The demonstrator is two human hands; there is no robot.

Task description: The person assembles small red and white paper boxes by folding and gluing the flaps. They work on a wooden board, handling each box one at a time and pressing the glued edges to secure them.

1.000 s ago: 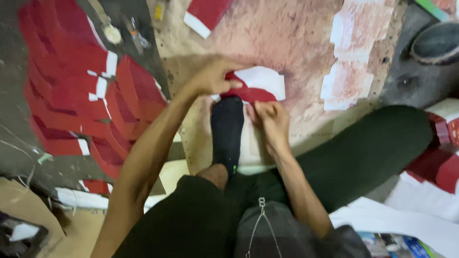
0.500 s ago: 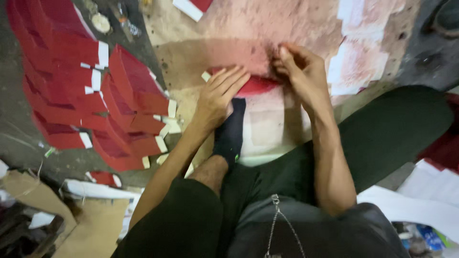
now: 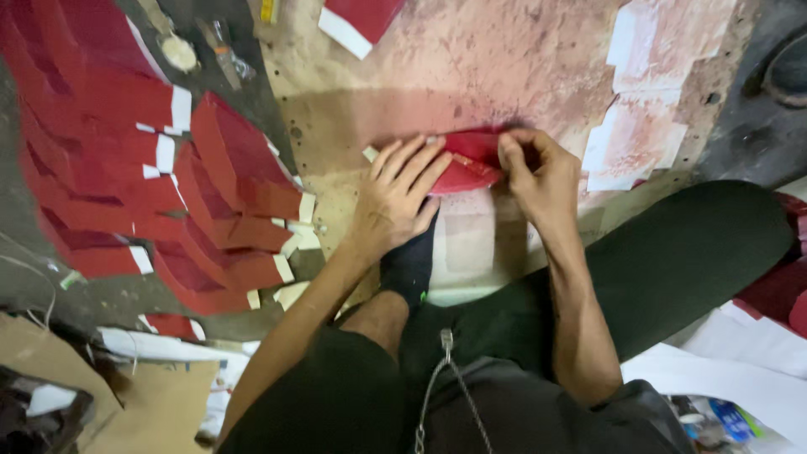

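Red paper piece [image 3: 467, 165]: lies on the stained board [image 3: 471, 76] in front of the person, between both hands, partly folded so one edge stands up.
Left hand [image 3: 395, 202]: flat, fingers spread, pressing on the left part of the red paper piece; the grip is released, palm down, seemingly to keep the sheet from sliding while the other hand works the fold.
Right hand [image 3: 538, 176]: fingers curled over the right end of the red paper piece, pinching its raised edge; the grip is clenched on the paper, as if creasing it.
Stained board: pale, blotched pink and brown, it serves as the work surface; white paper scraps [image 3: 643, 109] stick to its right side.
Black sock [image 3: 409, 265]: the person's foot rests on the board just below the left hand, sitting cross-legged in dark trousers [image 3: 672, 252], which brings the work close to the body.
Stack of red pieces [image 3: 168, 185]: many similar red sheets with white tabs fan out overlapping on the floor to the left, well apart from the hands, likely laid so each one stays separate.
Cardboard [image 3: 143, 403]: brown sheets at lower left, beside the knee.
Small bottle [image 3: 223, 50]: lying on the floor near the top left, beyond the fanned sheets.
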